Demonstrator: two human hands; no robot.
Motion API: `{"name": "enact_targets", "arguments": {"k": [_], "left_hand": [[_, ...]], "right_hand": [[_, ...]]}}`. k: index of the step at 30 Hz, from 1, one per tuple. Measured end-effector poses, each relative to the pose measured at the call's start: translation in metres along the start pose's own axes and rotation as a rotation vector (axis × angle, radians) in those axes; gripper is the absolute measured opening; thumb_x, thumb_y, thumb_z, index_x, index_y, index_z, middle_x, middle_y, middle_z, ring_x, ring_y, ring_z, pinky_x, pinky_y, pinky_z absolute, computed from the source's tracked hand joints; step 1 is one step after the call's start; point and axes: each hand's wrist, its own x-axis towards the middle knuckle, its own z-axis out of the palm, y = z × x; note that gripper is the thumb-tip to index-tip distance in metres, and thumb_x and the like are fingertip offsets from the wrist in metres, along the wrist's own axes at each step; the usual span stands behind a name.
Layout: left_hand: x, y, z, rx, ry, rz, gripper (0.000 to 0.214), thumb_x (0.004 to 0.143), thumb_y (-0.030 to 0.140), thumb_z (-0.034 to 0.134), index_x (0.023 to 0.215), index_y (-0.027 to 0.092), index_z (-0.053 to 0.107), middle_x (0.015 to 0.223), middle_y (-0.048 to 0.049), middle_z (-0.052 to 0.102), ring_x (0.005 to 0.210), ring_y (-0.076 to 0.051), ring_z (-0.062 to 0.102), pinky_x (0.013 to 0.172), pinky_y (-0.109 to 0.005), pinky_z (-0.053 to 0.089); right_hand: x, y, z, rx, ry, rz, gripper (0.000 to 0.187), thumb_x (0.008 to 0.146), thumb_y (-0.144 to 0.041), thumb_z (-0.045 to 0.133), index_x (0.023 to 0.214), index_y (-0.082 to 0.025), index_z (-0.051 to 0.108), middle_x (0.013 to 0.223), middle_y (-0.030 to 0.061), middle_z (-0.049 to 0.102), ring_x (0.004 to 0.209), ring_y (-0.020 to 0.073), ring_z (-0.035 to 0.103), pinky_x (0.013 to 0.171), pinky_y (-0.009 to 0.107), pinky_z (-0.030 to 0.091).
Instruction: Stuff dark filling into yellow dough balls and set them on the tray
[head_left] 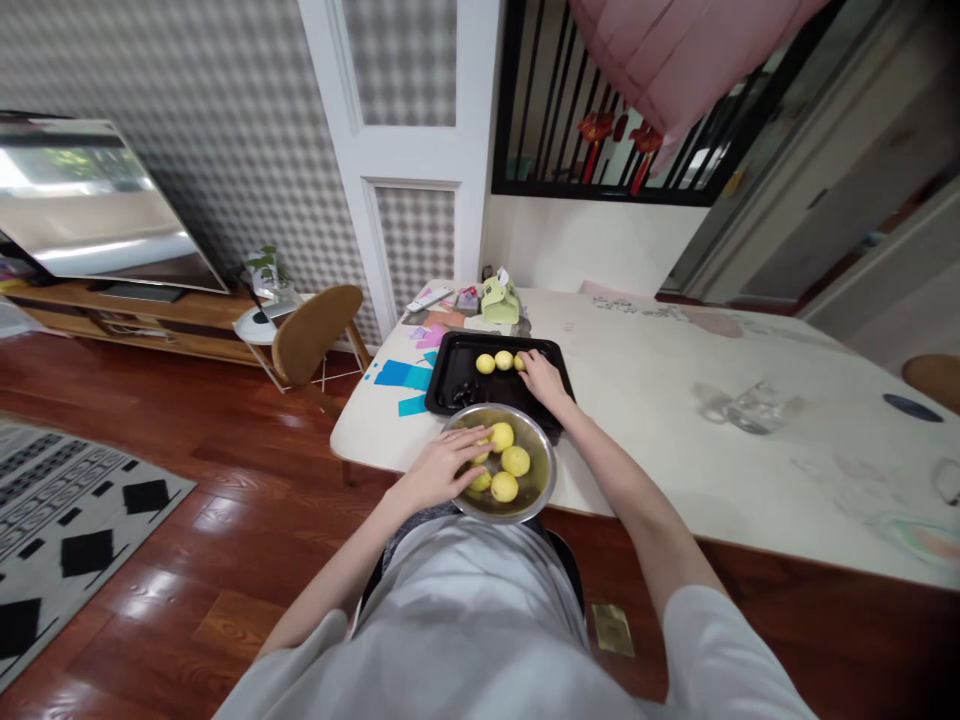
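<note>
A pale, creased cloth shirt (480, 620) is filling the foreground of the head view, on the near side of the black, rectangular, raised-rim tray (506, 388). Overlapping the tray's near edge, a round, shiny metal bowl (543, 470) is holding smooth, oval lemons (515, 461); the left hand (446, 468) is resting there, its grip loose, fingers spreading. In the tray, three more lemons (485, 364) are lying in a row; the right hand (540, 376) is covering the rightmost, whether gripping I cannot tell. Right of the tray, the smooth, pale worktop (637, 400) is leaving room before a transparent glass (754, 408).

Eight visible lemons (516, 461), one bowl (543, 462), one tray (457, 366).
</note>
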Motion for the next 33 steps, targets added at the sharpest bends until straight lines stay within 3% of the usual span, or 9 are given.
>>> {"name": "enact_targets", "arguments": {"k": [7,17,21,24,29,33], "left_hand": [[0.0,0.001,0.002,-0.012,0.048,0.003,0.037,0.107,0.028,0.054,0.142,0.022,0.066,0.158,-0.01,0.057,0.146,-0.029,0.056,0.121,-0.053,0.049],[0.0,0.002,0.002,-0.031,0.088,0.002,0.034,0.107,0.025,0.051,0.135,0.019,0.07,0.152,-0.0124,0.062,0.143,-0.029,0.059,0.118,-0.052,0.052],[0.001,0.001,0.002,-0.027,0.088,0.004,0.035,0.107,0.025,0.051,0.136,0.018,0.07,0.152,-0.0124,0.063,0.143,-0.028,0.06,0.118,-0.051,0.052],[0.0,0.001,0.003,-0.028,0.092,0.002,0.035,0.108,0.025,0.05,0.135,0.019,0.07,0.152,-0.0115,0.063,0.142,-0.028,0.06,0.118,-0.052,0.052],[0.0,0.002,0.005,-0.063,0.137,0.01,0.035,0.107,0.024,0.05,0.135,0.02,0.071,0.15,-0.0117,0.064,0.142,-0.028,0.06,0.118,-0.052,0.053],[-0.002,0.0,0.008,-0.081,0.185,-0.012,0.036,0.107,0.022,0.047,0.132,0.019,0.073,0.145,-0.0134,0.068,0.139,-0.028,0.062,0.116,-0.052,0.054]], "right_hand": [[-0.007,0.001,-0.005,-0.009,-0.007,-0.015,0.039,0.099,-0.015,0.048,0.138,-0.018,0.055,0.133,0.0173,0.059,0.116,0.0288,0.061,0.086,0.036,0.056],[-0.009,-0.004,-0.009,-0.007,0.032,-0.051,0.04,0.096,-0.013,0.053,0.135,-0.017,0.057,0.133,0.0174,0.064,0.113,0.031,0.064,0.081,0.04,0.059],[-0.017,-0.007,-0.019,0.006,0.083,-0.108,0.043,0.096,-0.008,0.046,0.136,-0.018,0.06,0.143,0.0161,0.062,0.125,0.0302,0.06,0.094,0.042,0.06],[-0.036,-0.011,-0.03,0.074,0.208,-0.198,0.045,0.098,-0.007,0.044,0.138,-0.019,0.061,0.149,0.0149,0.06,0.135,0.0288,0.057,0.106,0.044,0.057],[-0.09,-0.029,-0.062,0.342,0.463,-0.313,0.041,0.102,-0.017,0.051,0.141,-0.026,0.061,0.142,0.0111,0.066,0.13,0.0273,0.063,0.108,0.047,0.057],[-0.132,-0.051,-0.088,0.522,0.39,-0.333,0.039,0.102,-0.025,0.057,0.142,-0.028,0.059,0.14,0.0095,0.068,0.127,0.0255,0.066,0.107,0.045,0.058]]}}
